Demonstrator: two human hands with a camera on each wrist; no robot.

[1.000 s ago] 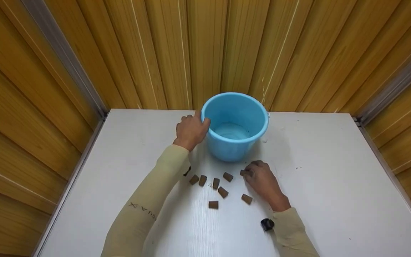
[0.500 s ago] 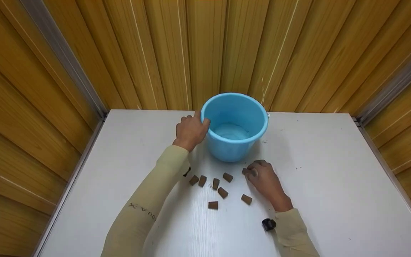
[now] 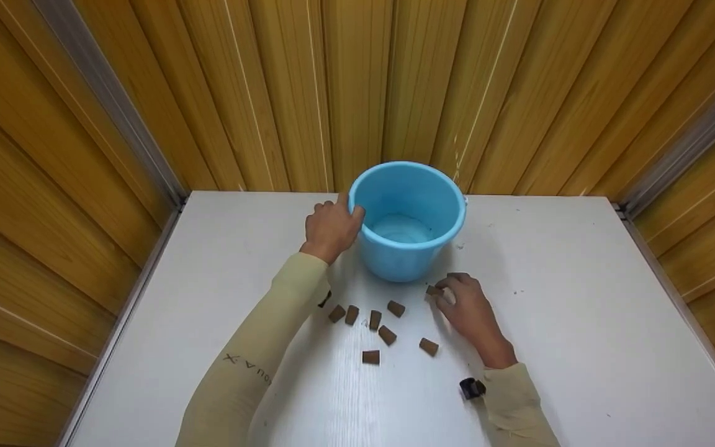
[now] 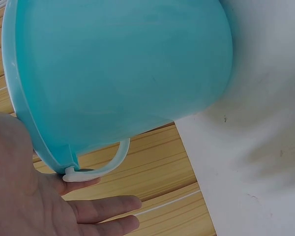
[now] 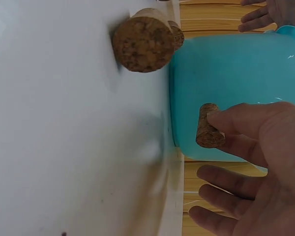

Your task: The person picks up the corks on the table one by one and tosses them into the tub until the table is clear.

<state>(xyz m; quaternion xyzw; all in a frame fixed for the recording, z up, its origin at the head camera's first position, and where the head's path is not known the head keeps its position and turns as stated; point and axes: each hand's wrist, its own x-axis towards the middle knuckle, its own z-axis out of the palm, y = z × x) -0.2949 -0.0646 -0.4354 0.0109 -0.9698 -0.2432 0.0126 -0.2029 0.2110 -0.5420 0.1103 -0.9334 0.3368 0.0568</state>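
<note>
The right hand pinches a cork stopper before a blue bucket, held by the left hand.
Nearest, seven loose corks lie scattered on the white table, which extends widely to both sides. Next is the pinched one, between thumb and index finger, raised above the surface, outside the bucket. Beyond it the bucket stands upright, its round bottom visible inside; the left thumb hooks over its rim. The table's back edge and the wood-patterned wall are close behind.
</note>
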